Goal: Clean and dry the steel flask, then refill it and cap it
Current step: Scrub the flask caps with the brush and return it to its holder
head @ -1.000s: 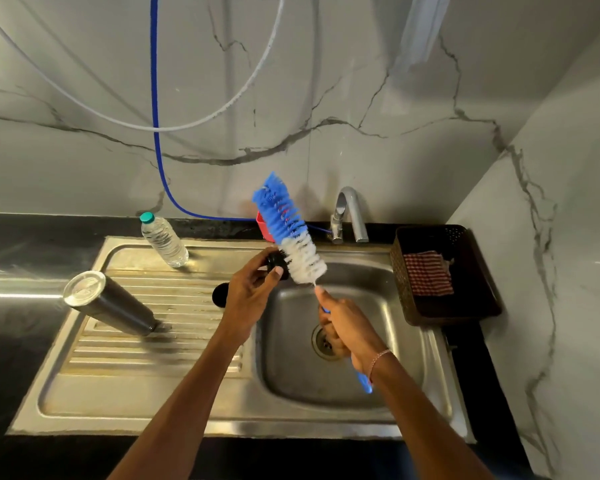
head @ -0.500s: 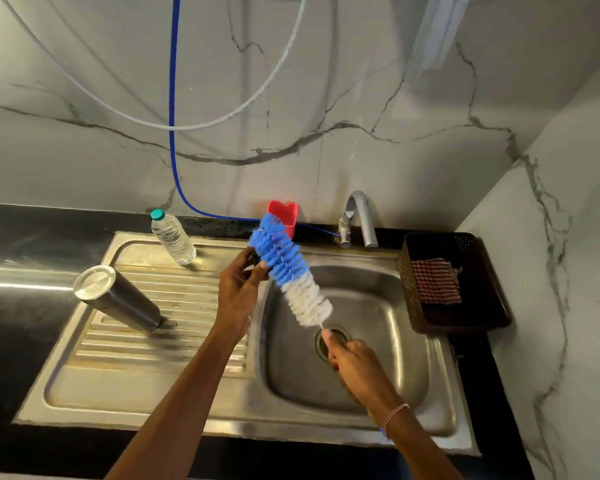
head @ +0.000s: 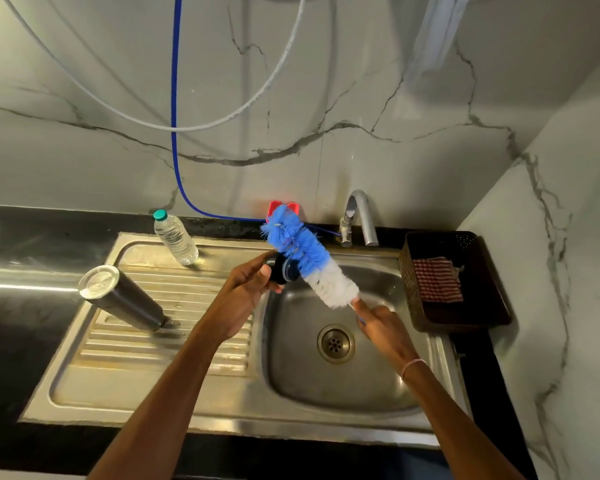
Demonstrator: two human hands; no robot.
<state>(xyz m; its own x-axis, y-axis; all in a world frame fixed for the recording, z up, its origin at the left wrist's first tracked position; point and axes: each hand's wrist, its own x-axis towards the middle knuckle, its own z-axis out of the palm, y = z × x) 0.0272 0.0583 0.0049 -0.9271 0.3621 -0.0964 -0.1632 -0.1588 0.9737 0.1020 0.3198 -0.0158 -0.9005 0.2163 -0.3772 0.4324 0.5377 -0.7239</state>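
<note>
The left hand (head: 246,289) pinches the black cap (head: 278,270) above the sink basin (head: 361,382), with the bristles of the bottle brush (head: 309,263) against it. The right hand (head: 383,327), at four o'clock from the cap, grips the brush handle. The steel flask (head: 122,299) stands on the drainboard (head: 146,344), well apart at nine o'clock from the left hand.

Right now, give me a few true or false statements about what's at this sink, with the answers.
1. The left hand holds the black cap. True.
2. The steel flask lies in the sink basin. False: it stands on the drainboard.
3. The right hand grips the bottle brush. True.
4. The checked cloth hangs over the tap. False: it lies in the dark basket.
</note>
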